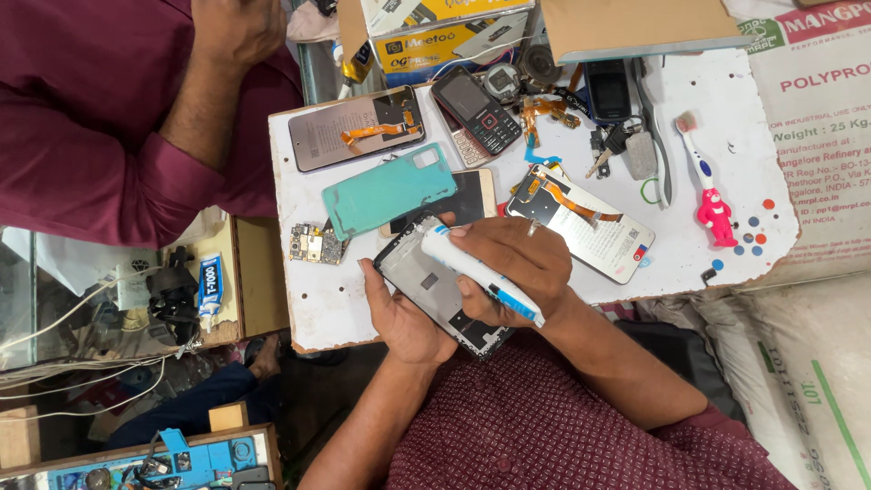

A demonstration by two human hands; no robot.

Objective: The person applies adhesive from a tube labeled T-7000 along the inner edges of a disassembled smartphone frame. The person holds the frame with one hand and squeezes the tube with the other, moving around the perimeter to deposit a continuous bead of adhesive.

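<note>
Both hands [454, 290]: phone frame [435, 290], glue tube [476, 272] (right).

Right hand [513, 263] covers the phone frame's [435, 289] middle, glue tube's [481, 274] tip buried under fingers (nozzle unseen); cardboard boxes [445, 32] at the counter's [313, 299] far edge cut off.

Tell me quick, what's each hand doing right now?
Left hand: closed around the edge of the opened phone frame, holding it from below.
Right hand: closed on a white and blue glue tube, tip at the frame.
</note>
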